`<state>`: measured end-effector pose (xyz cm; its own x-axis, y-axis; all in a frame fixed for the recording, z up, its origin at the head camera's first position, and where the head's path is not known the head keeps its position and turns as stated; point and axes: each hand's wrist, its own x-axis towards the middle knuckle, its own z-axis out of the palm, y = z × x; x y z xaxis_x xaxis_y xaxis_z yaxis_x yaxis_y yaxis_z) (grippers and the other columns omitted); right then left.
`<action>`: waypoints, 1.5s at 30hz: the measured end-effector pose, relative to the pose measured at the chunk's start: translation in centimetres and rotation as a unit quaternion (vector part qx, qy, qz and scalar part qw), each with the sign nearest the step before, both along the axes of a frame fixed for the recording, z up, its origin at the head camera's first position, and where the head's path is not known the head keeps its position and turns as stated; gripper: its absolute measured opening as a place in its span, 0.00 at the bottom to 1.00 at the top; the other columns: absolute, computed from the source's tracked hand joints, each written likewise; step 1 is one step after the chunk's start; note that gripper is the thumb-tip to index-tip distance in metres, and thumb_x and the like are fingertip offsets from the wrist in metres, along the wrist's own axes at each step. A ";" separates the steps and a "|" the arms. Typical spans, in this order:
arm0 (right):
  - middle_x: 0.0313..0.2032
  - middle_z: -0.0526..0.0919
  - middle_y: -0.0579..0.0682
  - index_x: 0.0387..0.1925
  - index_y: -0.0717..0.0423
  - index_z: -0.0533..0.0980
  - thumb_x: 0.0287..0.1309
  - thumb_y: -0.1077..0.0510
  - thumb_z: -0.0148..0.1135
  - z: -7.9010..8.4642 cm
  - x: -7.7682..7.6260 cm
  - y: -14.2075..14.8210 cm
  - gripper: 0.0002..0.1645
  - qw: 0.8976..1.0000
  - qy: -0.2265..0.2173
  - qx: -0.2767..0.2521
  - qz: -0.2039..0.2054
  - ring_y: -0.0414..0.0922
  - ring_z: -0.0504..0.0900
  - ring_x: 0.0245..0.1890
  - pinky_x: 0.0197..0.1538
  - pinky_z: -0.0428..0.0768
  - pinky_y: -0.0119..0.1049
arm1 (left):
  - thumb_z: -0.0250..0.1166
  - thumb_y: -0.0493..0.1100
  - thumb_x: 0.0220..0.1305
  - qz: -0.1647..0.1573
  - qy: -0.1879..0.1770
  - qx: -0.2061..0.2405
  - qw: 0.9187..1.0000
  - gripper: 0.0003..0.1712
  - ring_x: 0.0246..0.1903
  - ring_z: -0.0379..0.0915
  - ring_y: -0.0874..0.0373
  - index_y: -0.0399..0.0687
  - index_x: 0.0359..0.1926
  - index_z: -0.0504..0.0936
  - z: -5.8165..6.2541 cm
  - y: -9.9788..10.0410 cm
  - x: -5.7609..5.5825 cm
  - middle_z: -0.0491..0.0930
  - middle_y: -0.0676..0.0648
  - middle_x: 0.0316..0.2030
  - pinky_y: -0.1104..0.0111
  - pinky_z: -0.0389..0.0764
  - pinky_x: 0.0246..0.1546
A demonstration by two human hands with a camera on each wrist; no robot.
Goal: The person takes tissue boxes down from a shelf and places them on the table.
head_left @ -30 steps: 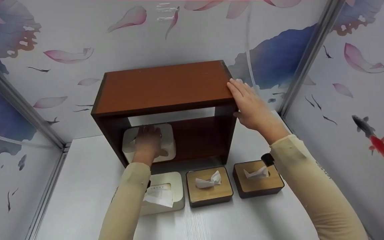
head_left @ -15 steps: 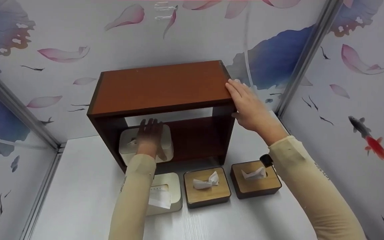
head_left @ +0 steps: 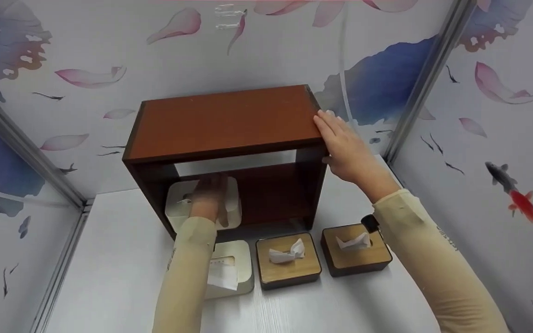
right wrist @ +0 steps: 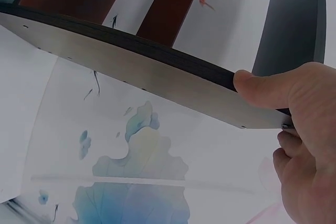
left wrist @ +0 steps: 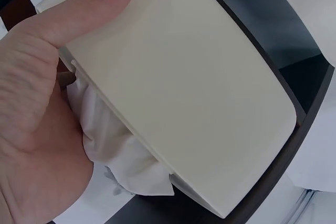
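Note:
A cream tissue box [head_left: 181,217] sits in the left end of a brown wooden shelf unit [head_left: 225,120]. My left hand [head_left: 207,201] reaches over its top and grips it, the thumb flat on its front face and the fingers going out of sight behind. In the left wrist view a white tissue [left wrist: 123,150] sticks out of the tissue box [left wrist: 199,87] beside the palm. My right hand [head_left: 344,145] holds the shelf's upper right corner. The right wrist view shows its thumb [right wrist: 262,88] on the dark front edge of the shelf unit [right wrist: 157,72].
In front of the shelf stand another cream tissue box [head_left: 245,259] and two wood-topped tissue boxes, one in the middle [head_left: 289,273] and one at the right [head_left: 354,261]. All rest on a white table [head_left: 104,259]. Patterned walls [head_left: 257,55] enclose it.
My left fingers, raised above the box half a second ago, have come down over its far side. The box has shifted slightly toward the shelf's front. My right hand keeps its place.

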<state>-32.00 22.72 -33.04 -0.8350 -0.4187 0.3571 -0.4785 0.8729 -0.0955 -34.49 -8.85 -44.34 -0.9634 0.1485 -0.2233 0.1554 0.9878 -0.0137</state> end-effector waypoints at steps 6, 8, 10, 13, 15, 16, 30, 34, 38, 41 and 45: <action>0.70 0.49 0.57 0.69 0.60 0.49 0.41 0.70 0.67 0.0 -0.1 -0.1 0.55 1.000 -0.006 0.002 -0.002 0.54 0.46 0.71 0.72 0.47 0.48 | 0.81 0.56 0.23 -0.048 0.043 0.002 0.998 0.74 0.68 0.46 0.42 0.48 0.71 0.47 0.0 -0.2 0.7 0.53 0.41 0.67 0.43 0.64 0.59; 0.70 0.48 0.57 0.69 0.60 0.48 0.41 0.70 0.66 0.0 -0.1 -0.1 0.55 1.000 -0.011 0.002 -0.006 0.54 0.46 0.71 0.72 0.47 0.47 | 0.80 0.57 0.24 -0.069 0.055 -0.002 0.996 0.72 0.67 0.48 0.41 0.45 0.70 0.49 0.3 -0.2 1.1 0.55 0.39 0.66 0.51 0.58 0.66; 0.70 0.48 0.56 0.69 0.60 0.48 0.41 0.70 0.66 0.0 -0.1 -0.1 0.55 1.000 -0.013 0.000 -0.008 0.53 0.45 0.71 0.72 0.46 0.47 | 0.80 0.57 0.24 -0.083 0.067 -0.009 0.994 0.71 0.66 0.51 0.40 0.42 0.70 0.50 0.4 -0.1 1.3 0.57 0.38 0.65 0.55 0.54 0.68; 0.70 0.49 0.57 0.69 0.61 0.49 0.40 0.71 0.66 0.0 -0.2 -0.1 0.54 1.000 -0.011 -0.005 -0.006 0.54 0.45 0.71 0.72 0.46 0.47 | 0.79 0.57 0.26 -0.094 0.078 -0.028 0.992 0.71 0.65 0.52 0.41 0.42 0.70 0.50 0.4 0.1 1.6 0.58 0.38 0.65 0.55 0.52 0.69; 0.70 0.49 0.58 0.68 0.62 0.49 0.40 0.71 0.66 -0.1 -0.3 -0.1 0.54 1.000 -0.009 -0.007 -0.003 0.55 0.46 0.71 0.72 0.46 0.47 | 0.79 0.58 0.26 -0.102 0.083 -0.038 0.991 0.71 0.65 0.52 0.40 0.42 0.70 0.49 0.3 0.2 1.9 0.57 0.37 0.65 0.55 0.53 0.69; 0.70 0.49 0.58 0.68 0.62 0.50 0.39 0.71 0.66 -0.1 -0.3 0.0 0.54 1.000 -0.007 -0.008 -0.003 0.55 0.46 0.71 0.72 0.47 0.48 | 0.79 0.59 0.26 -0.107 0.086 -0.043 0.990 0.72 0.65 0.52 0.41 0.42 0.70 0.48 0.3 0.2 1.9 0.57 0.37 0.65 0.55 0.53 0.69; 0.70 0.49 0.58 0.69 0.62 0.49 0.40 0.71 0.67 -0.3 -0.2 -0.2 0.54 1.000 0.000 -0.006 -0.007 0.55 0.46 0.71 0.72 0.48 0.49 | 0.76 0.63 0.26 -0.174 0.113 -0.055 0.977 0.72 0.66 0.53 0.42 0.41 0.70 0.49 2.0 0.5 4.3 0.58 0.38 0.65 0.57 0.52 0.69; 0.70 0.48 0.57 0.69 0.60 0.49 0.41 0.70 0.67 -0.3 -0.3 -0.2 0.54 1.000 -0.003 -0.005 -0.013 0.54 0.45 0.71 0.72 0.47 0.48 | 0.76 0.63 0.26 -0.191 0.118 -0.057 0.973 0.71 0.65 0.54 0.43 0.41 0.70 0.50 2.7 0.6 5.2 0.59 0.38 0.64 0.58 0.52 0.69; 0.71 0.48 0.56 0.69 0.60 0.48 0.42 0.69 0.67 -0.2 -0.3 -0.2 0.54 1.000 -0.008 -0.003 -0.014 0.54 0.45 0.71 0.72 0.47 0.48 | 0.75 0.64 0.25 -0.208 0.127 -0.055 0.968 0.71 0.64 0.56 0.44 0.40 0.69 0.51 3.3 0.5 6.2 0.61 0.39 0.63 0.59 0.54 0.69; 0.71 0.47 0.56 0.69 0.59 0.48 0.43 0.69 0.66 -0.2 -0.3 -0.2 0.54 1.000 -0.011 -0.003 -0.015 0.54 0.45 0.71 0.72 0.46 0.48 | 0.75 0.65 0.24 -0.221 0.136 -0.046 0.965 0.71 0.63 0.59 0.45 0.39 0.68 0.53 3.8 0.2 6.9 0.64 0.39 0.61 0.59 0.56 0.68; 0.71 0.47 0.56 0.69 0.59 0.47 0.43 0.69 0.66 -0.2 -0.2 -0.2 0.54 1.000 -0.015 -0.005 -0.017 0.54 0.45 0.71 0.72 0.46 0.49 | 0.75 0.65 0.24 -0.230 0.139 -0.045 0.962 0.71 0.62 0.60 0.46 0.39 0.68 0.53 4.6 -0.2 7.9 0.65 0.39 0.61 0.59 0.56 0.68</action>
<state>-32.22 22.56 -33.24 -0.8592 -0.3861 0.3358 -0.4448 0.8879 -0.1174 -26.55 -9.05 -39.72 -0.8250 0.5651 0.0010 0.5535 0.8085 -0.2000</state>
